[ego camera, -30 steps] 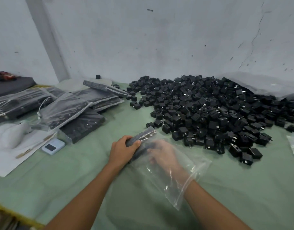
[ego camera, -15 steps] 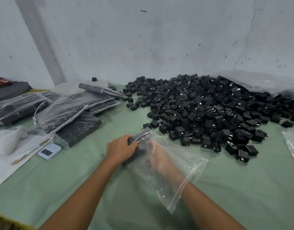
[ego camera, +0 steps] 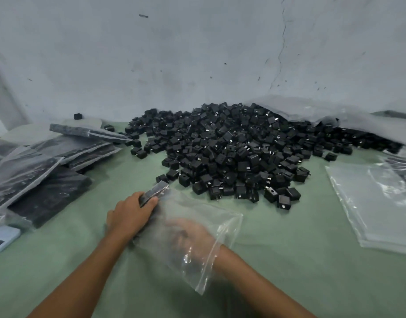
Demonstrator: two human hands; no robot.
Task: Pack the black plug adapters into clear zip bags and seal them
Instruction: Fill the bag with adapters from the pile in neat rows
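Note:
A clear zip bag (ego camera: 209, 221) lies on the green table in front of me. My right hand (ego camera: 188, 235) is inside it up to the wrist, blurred behind the plastic, fingers seemingly around dark adapters. My left hand (ego camera: 131, 214) grips the bag's far end from outside, pressing on a row of black adapters (ego camera: 155, 191) packed there. A large heap of loose black plug adapters (ego camera: 232, 152) spreads just beyond the bag.
Filled, flat bags of adapters (ego camera: 66, 152) are stacked at the left. A pile of empty clear bags (ego camera: 376, 203) lies at the right. A small white device (ego camera: 1, 239) sits at the left edge. A big crumpled plastic sack (ego camera: 323, 113) lies behind the heap, against the wall.
The view has swung right, bringing the empty bags into sight. My right hand has drawn back toward the bag's mouth; my left hand keeps its hold on the far end.

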